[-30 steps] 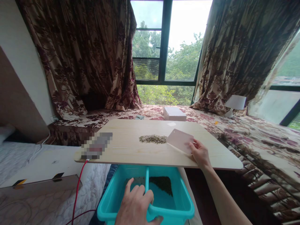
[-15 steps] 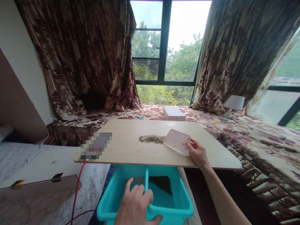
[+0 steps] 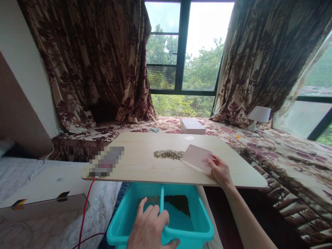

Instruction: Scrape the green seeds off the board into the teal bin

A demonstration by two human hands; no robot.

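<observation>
My right hand (image 3: pixel 220 169) pinches the right edge of a translucent pale scraper (image 3: pixel 198 157), held tilted on the wooden tabletop. Its left corner touches the right end of a strip of small greenish seeds or beans (image 3: pixel 168 154). Below the table's near edge, my left hand (image 3: pixel 150 223) grips the near side of a teal two-compartment bin (image 3: pixel 190 233). The index finger stretches into the left compartment, and the other fingers bend by the divider. Dark small grains (image 3: pixel 180 204) lie heaped in the right compartment; a few specks show in the left.
On the tabletop's left lies a blurred-out device (image 3: pixel 106 162) with a red cable (image 3: pixel 84 211). A white box (image 3: pixel 192 126) and a small lamp (image 3: pixel 259 116) stand on the floral window ledge. A flat carton (image 3: pixel 46 197) rests on the bed at left.
The scraper and my right hand have shifted very slightly right. My left hand stays in place on the bin.
</observation>
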